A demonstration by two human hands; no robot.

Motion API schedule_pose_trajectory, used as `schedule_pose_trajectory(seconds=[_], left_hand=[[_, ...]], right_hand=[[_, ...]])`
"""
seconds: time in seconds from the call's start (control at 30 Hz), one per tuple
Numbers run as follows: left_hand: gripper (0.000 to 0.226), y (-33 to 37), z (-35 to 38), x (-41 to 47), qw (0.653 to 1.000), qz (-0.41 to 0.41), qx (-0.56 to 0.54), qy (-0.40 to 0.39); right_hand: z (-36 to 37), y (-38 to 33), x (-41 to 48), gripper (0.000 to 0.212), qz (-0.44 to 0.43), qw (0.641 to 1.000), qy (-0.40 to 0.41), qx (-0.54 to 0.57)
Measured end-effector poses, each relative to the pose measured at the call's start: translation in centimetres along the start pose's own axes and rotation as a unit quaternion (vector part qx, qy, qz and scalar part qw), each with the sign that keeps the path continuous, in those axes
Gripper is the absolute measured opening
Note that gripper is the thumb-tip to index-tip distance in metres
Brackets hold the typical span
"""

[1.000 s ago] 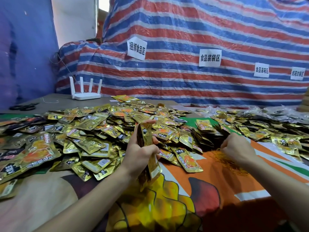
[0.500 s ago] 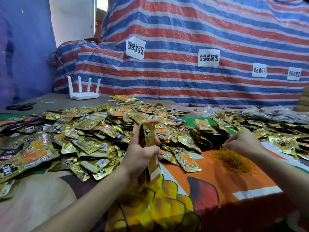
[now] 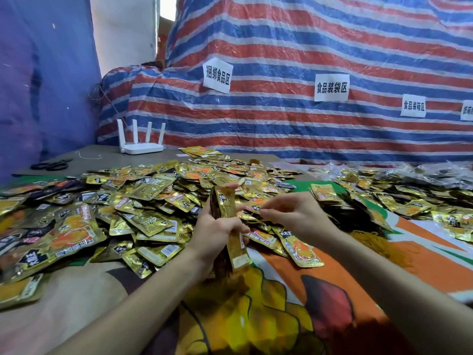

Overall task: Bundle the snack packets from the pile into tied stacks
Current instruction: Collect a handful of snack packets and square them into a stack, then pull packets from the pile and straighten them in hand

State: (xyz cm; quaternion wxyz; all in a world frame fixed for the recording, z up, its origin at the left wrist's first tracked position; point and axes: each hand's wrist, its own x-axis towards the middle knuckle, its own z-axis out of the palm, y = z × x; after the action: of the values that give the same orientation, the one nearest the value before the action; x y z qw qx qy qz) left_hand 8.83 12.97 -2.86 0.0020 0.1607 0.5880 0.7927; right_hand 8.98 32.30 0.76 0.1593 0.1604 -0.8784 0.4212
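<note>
Gripping 1 stack of packets (image 3: 225, 202) upright, the left hand (image 3: 217, 233) curls thumb and fingers round its middle, above the counter (image 3: 76, 290) at the near edge of the loose pile (image 3: 143, 201). The stack's long axis runs top to bottom, leaning slightly. Just to its right, the right hand (image 3: 294, 213) pinches what looks like a thin yellow band (image 3: 256, 221), so the loop likely must travel leftward over the stack's top end.

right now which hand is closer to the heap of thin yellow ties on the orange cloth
Right. The right hand, pinching one tie, sits just left of the heap of thin yellow ties; the left hand, gripping the upright stack of gold foil packets, is farther left.
</note>
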Motion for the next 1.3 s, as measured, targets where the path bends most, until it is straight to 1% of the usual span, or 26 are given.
schedule_pose_trajectory(seconds=[0.07, 0.13, 0.2, 0.27, 0.4, 0.47, 0.53, 0.6, 0.63, 0.73, 0.83, 0.87, 0.9, 0.93, 1.0, 1.03, 1.1, 1.17, 1.23, 1.3], left_hand=[[0.064, 0.6, -1.0, -0.1, 1.000, -0.016, 0.020, 0.008], [0.055, 1.3, -2.2, -0.3, 0.999, -0.036, 0.028, 0.030], [0.044, 2.0, -3.4, -0.5, 0.997, -0.057, 0.023, 0.048], [0.039, 2.7, -4.6, -0.6, 0.996, -0.073, 0.014, 0.051], [0.034, 3.5, -7.1, -0.1, 0.990, -0.132, -0.013, 0.048], [0.036, 3.5, -7.9, 0.2, 0.985, -0.165, -0.041, 0.020], [0.037, 3.2, -8.4, 0.5, 0.980, -0.185, -0.073, -0.015], [0.034, 2.9, -8.6, 0.7, 0.980, -0.174, -0.090, -0.023], [0.034, 2.8, -8.7, 0.8, 0.983, -0.162, -0.090, -0.019], [0.042, 2.4, -8.9, 1.0, 0.987, -0.129, -0.091, -0.013], [0.042, 2.3, -9.0, 0.9, 0.988, -0.128, -0.086, -0.027], [0.042, 2.3, -9.0, 0.9, 0.988, -0.129, -0.085, -0.033], [0.041, 2.4, -9.1, 0.9, 0.987, -0.129, -0.084, -0.039], [0.041, 2.3, -9.1, 0.8, 0.987, -0.128, -0.085, -0.045], [0.040, 2.2, -9.1, 0.7, 0.989, -0.119, -0.078, -0.041], [0.037, 2.1, -9.1, 0.7, 0.992, -0.111, -0.062, -0.027], [0.025, 2.0, -9.1, 0.7, 0.996, -0.085, -0.009, 0.034], [0.025, 1.8, -9.3, 0.9, 0.992, -0.050, 0.013, 0.114], [0.029, 1.9, -9.7, 1.2, 0.980, -0.007, -0.031, 0.196], [0.023, 2.0, -10.1, 1.4, 0.963, 0.038, -0.079, 0.257]], right_hand=[[2.4, -1.3, 0.3, 0.008, -0.016, 0.998, 0.006, 0.066], [4.4, -2.1, 0.7, 0.012, -0.016, 0.994, 0.019, 0.110], [6.0, -2.5, 1.3, 0.004, -0.008, 0.992, 0.026, 0.127], [7.4, -2.8, 1.8, 0.003, 0.002, 0.988, 0.023, 0.155], [9.3, -2.9, 2.7, 0.003, 0.061, 0.974, 0.040, 0.216], [9.9, -2.6, 3.3, 0.009, 0.097, 0.963, 0.020, 0.252], [10.7, -2.1, 3.6, 0.018, 0.119, 0.933, -0.045, 0.337], [11.3, -1.8, 3.6, 0.014, 0.126, 0.883, -0.101, 0.441], [11.4, -1.7, 3.6, 0.013, 0.128, 0.857, -0.111, 0.486], [10.8, -1.6, 3.7, 0.019, 0.107, 0.795, -0.099, 0.589], [10.2, -1.5, 3.7, 0.023, 0.083, 0.739, -0.048, 0.667], [10.1, -1.6, 3.7, 0.030, 0.082, 0.724, -0.042, 0.684], [10.0, -1.6, 3.6, 0.035, 0.078, 0.722, -0.047, 0.686], [10.0, -1.7, 3.5, 0.037, 0.074, 0.735, -0.059, 0.671], [10.2, -2.0, 3.3, 0.043, 0.067, 0.780, -0.093, 0.616], [10.4, -2.2, 3.1, 0.050, 0.063, 0.802, -0.112, 0.583], [10.9, -2.7, 2.8, 0.059, 0.053, 0.842, -0.126, 0.522], [11.2, -3.4, 2.6, 0.062, 0.041, 0.867, -0.112, 0.484], [11.8, -4.2, 2.3, 0.069, 0.044, 0.893, -0.099, 0.438], [12.8, -4.9, 1.9, 0.073, 0.041, 0.932, -0.095, 0.347]])
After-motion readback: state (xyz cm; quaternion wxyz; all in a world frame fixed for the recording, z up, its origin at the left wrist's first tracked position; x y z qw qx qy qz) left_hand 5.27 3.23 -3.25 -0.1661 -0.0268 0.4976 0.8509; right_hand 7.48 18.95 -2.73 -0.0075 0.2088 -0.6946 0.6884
